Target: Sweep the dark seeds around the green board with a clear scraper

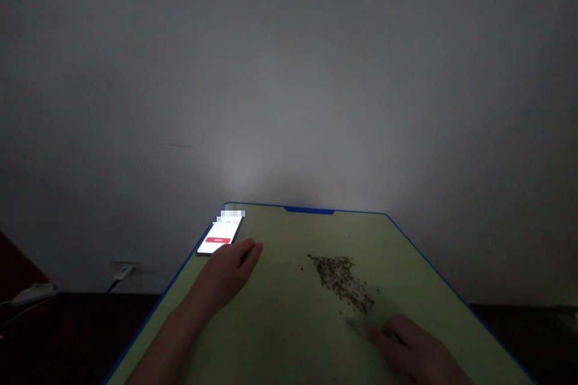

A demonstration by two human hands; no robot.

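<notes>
My left hand (237, 267) is closed in a loose fist over the left side of the green table (266, 325), with nothing showing in it. Just beyond it lies a lit phone (220, 232), whose near edge the hand partly covers. At the lower right, my right hand (413, 346) grips a thin, greyish knife-like blade (357, 326), blurred, its tip pointing left. Its handle is hidden in the fingers. Close beyond the blade, small dark grains (341, 280) lie in a slanting patch on the tabletop.
A few stray grains lie around the patch. A blue rim (309, 210) edges the table, which stands against a grey wall (289, 84). Left of the table, a plug with a cable (121, 274) sits low on the wall, near a white power strip (34, 293). The room is dim.
</notes>
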